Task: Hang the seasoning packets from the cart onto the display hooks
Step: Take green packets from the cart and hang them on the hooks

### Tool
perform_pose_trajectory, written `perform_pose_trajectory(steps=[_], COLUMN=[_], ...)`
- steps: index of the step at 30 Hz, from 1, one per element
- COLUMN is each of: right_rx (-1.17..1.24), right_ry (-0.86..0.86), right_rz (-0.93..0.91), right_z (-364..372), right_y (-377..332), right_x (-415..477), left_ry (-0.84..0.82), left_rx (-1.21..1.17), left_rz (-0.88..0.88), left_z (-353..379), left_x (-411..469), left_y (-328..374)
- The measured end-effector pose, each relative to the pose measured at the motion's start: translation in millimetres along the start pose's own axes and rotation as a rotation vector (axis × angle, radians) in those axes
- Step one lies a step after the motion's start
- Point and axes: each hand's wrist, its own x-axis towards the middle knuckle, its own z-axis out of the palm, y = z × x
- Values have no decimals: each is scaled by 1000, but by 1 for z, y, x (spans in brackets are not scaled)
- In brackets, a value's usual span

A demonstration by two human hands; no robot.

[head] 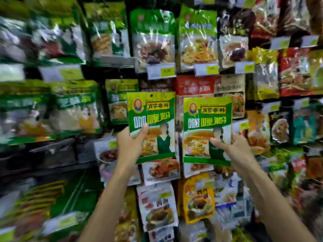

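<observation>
Two matching green and yellow seasoning packets are held up in front of the display wall. My left hand (130, 142) grips the left packet (153, 117) at its lower left edge, thumb across the front. My right hand (234, 147) grips the right packet (208, 123) at its lower right edge, thumb on the front. Both packets stand upright, side by side, a small gap between them. The hooks behind them are hidden by the packets. The cart is out of view.
Rows of hanging seasoning packets fill the wall: green ones (153, 37) above, a red one (194, 85) behind the held pair, yellow and white ones (198, 198) below. Price tags (161, 71) stick out on hook ends. Left shelves are blurred.
</observation>
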Motion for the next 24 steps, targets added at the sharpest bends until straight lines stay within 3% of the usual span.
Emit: perform_pose_trajectory(steps=[6, 11, 24], right_rx=[84, 183, 234], right_ry=[-212, -318, -294], right_rz=[-57, -13, 55], right_z=[109, 183, 238], right_y=[-41, -62, -77], right_x=[20, 33, 91], left_ry=[212, 287, 336], left_rx=[65, 115, 70], left_rz=[-13, -23, -63], left_z=[-97, -152, -183], left_x=[29, 58, 111], left_y=[32, 36, 19])
